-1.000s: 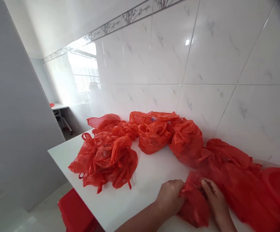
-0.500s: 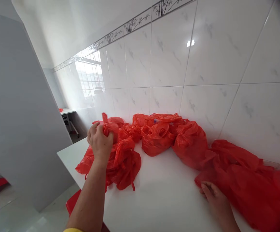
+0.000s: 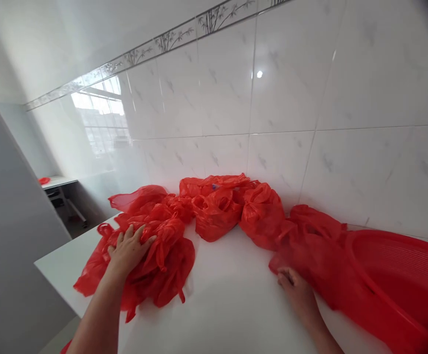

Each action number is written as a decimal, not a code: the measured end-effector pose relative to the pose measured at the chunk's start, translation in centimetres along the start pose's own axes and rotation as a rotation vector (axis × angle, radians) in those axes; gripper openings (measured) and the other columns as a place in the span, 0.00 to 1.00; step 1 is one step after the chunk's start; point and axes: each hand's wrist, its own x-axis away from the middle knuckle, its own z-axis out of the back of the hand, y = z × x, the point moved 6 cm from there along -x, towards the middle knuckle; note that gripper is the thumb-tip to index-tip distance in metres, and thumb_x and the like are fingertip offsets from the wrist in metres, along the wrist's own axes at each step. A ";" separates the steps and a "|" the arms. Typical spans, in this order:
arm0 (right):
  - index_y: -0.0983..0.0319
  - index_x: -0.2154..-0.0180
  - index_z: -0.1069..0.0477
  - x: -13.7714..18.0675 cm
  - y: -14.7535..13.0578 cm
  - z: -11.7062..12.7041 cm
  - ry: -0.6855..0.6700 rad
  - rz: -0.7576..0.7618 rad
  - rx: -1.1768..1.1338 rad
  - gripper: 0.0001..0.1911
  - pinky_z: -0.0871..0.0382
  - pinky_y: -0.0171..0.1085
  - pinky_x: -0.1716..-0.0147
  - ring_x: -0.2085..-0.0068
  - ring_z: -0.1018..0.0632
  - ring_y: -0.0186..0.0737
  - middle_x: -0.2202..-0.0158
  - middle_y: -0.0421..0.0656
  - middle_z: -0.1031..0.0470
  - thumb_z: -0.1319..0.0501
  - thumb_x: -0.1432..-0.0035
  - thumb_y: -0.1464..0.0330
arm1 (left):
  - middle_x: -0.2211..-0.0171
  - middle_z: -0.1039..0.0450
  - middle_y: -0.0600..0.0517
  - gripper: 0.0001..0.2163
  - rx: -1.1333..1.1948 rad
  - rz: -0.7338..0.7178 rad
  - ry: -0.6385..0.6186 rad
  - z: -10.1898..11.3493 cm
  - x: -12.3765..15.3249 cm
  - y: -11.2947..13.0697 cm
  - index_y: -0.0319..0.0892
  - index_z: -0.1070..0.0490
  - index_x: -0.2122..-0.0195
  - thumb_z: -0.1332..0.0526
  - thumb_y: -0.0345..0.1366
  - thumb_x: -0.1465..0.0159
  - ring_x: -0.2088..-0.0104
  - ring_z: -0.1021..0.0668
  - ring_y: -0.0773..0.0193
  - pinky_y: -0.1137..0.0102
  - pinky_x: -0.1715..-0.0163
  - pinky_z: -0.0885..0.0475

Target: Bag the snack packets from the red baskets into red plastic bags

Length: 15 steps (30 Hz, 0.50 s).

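Observation:
My left hand lies with fingers spread on a heap of crumpled red plastic bags at the left of the white table. Nothing is gripped in it. My right hand rests low at the right, its fingers curled in against the thumb. Its fingertips are at the near corner of a red plastic bag. Whether they pinch that bag or something else is hidden. Between the hands, a tied, filled red bag and another bulging red bag stand near the wall.
A large red plastic basket stands at the right, partly cut off by the frame. White tiled wall runs behind the table. A grey partition is on the left, and beyond it stands another table with something red on it.
My left hand has let go of the bunched red bag it held up and come down flat on the heap. The view has swung right, showing more of the basket. My right hand keeps its pose.

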 end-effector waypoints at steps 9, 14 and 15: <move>0.58 0.68 0.31 0.1 -1.2 -0.3 0.038 0.048 0.007 0.11 0.37 0.36 0.69 0.69 0.27 0.40 0.73 0.38 0.27 0.48 0.48 0.61 | 0.33 0.53 0.41 0.31 0.216 -0.435 0.445 7.7 2.4 10.2 0.46 0.42 0.39 0.45 0.53 0.41 0.35 0.49 0.40 0.42 0.42 0.44; 0.58 0.69 0.33 0.4 -1.6 -0.3 0.039 0.055 -0.036 0.09 0.40 0.36 0.71 0.72 0.31 0.39 0.74 0.37 0.31 0.49 0.47 0.62 | 0.35 0.47 0.48 0.20 0.317 -0.783 0.295 6.3 0.9 19.1 0.50 0.33 0.46 0.43 0.46 0.39 0.37 0.41 0.49 0.53 0.42 0.39; 0.57 0.70 0.33 0.4 -1.5 -0.3 0.038 0.055 -0.049 0.09 0.40 0.36 0.71 0.72 0.32 0.39 0.75 0.37 0.32 0.49 0.47 0.63 | 0.36 0.46 0.48 0.18 0.321 -0.838 0.260 5.8 0.4 20.9 0.50 0.32 0.48 0.43 0.45 0.39 0.37 0.41 0.50 0.54 0.42 0.39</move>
